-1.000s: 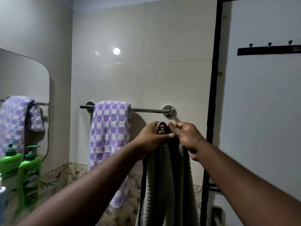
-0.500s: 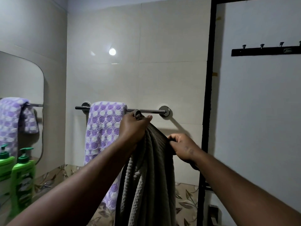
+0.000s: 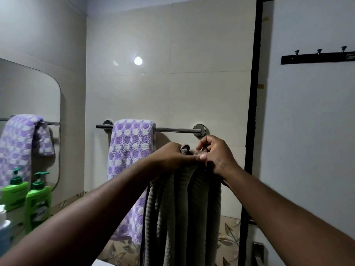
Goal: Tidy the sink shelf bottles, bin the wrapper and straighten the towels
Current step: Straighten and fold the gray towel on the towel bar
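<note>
A grey ribbed towel (image 3: 182, 214) hangs bunched in long folds from both my hands, just below the chrome towel rail (image 3: 172, 129). My left hand (image 3: 171, 158) grips its top edge. My right hand (image 3: 215, 154) pinches the same edge right beside it, fingers touching the left hand. A purple and white dotted towel (image 3: 130, 150) is draped over the left part of the rail. A green pump bottle (image 3: 38, 202) stands on the sink shelf at the left, next to the mirror.
A mirror (image 3: 28, 112) on the left wall reflects the dotted towel and a green bottle. A blue bottle with a white cap (image 3: 3, 231) sits at the left edge. A black door frame (image 3: 253, 112) and a hook strip (image 3: 317, 57) are at the right.
My left hand dropped from the rail and my right hand rose to meet it. Both now hold the grey towel's top edge together below the rail.
</note>
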A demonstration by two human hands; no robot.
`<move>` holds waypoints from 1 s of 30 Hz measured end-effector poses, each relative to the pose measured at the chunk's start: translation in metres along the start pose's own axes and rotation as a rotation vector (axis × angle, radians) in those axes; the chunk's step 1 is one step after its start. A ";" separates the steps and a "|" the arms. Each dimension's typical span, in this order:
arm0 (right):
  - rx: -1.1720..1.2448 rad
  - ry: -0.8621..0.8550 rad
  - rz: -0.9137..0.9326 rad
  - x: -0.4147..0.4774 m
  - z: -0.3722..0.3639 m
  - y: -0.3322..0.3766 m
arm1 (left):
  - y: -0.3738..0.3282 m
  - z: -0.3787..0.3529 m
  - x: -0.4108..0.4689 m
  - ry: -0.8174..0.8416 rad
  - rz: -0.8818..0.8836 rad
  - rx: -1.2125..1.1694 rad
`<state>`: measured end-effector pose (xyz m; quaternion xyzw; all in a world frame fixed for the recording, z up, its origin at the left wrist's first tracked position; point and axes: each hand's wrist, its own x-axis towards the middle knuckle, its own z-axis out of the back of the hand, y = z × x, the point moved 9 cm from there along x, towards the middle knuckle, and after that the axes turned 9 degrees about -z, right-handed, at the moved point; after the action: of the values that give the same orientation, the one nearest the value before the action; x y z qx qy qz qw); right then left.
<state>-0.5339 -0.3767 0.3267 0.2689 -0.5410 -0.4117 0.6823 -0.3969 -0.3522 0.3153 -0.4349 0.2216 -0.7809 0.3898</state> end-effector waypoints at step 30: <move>-0.022 0.060 0.050 -0.009 -0.014 -0.026 | -0.028 0.048 -0.003 -0.287 -0.151 0.521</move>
<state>-0.5287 -0.3839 0.2970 0.2602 -0.5224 -0.3920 0.7112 -0.3664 -0.3332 0.3584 -0.4415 -0.0767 -0.7688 0.4563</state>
